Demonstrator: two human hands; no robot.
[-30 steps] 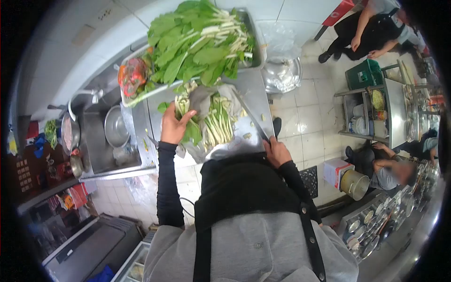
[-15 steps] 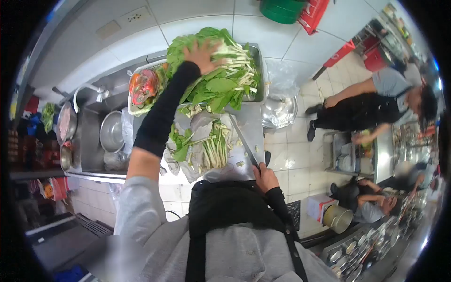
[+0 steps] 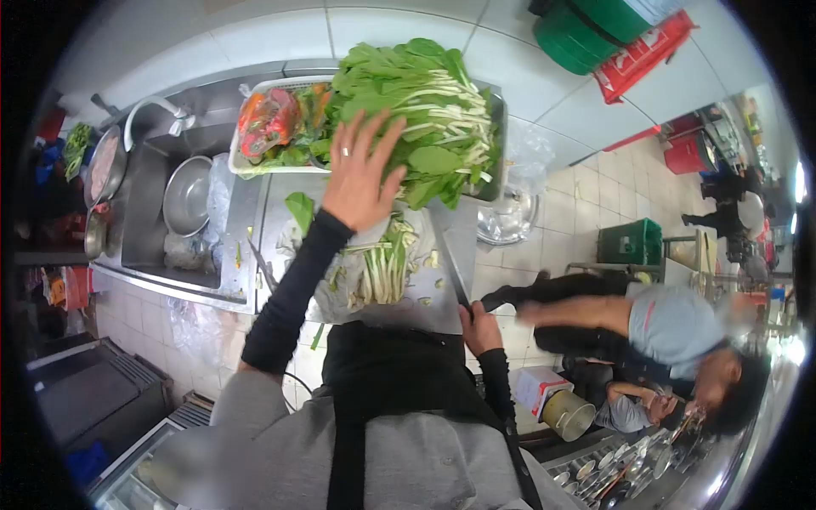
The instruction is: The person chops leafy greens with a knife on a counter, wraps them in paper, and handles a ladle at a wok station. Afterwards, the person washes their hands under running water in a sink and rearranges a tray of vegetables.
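Left hand point(image 3: 361, 183) spread over greens point(image 3: 425, 110), right hand point(image 3: 483, 331) gripping knife point(image 3: 454, 268), steel counter point(image 3: 464, 234) beside sink point(image 3: 146, 229), tiled floor point(image 3: 595, 185)

Held knife point(image 3: 452, 268), one; heap of leafy greens point(image 3: 416, 102), one; smaller pile of greens point(image 3: 382, 274), one. Sink point(image 3: 144, 217), one; faucet point(image 3: 148, 103), one; metal bowl point(image 3: 189, 197) in sink, one. Green bucket point(image 3: 582, 41), one; green bin point(image 3: 627, 244), one.

1. A grey shirt point(image 3: 416, 467) is covering the torso, its short sleeve point(image 3: 255, 412) ending above the left elbow.
2. A black apron point(image 3: 387, 374) is overlying the shirt, two dark straps point(image 3: 348, 459) running toward the near edge.
3. Close-fitting black arm sleeves point(image 3: 293, 293) are sheathing both forearms.
4. The left hand point(image 3: 357, 183) is wearing a silvery ring point(image 3: 345, 152).
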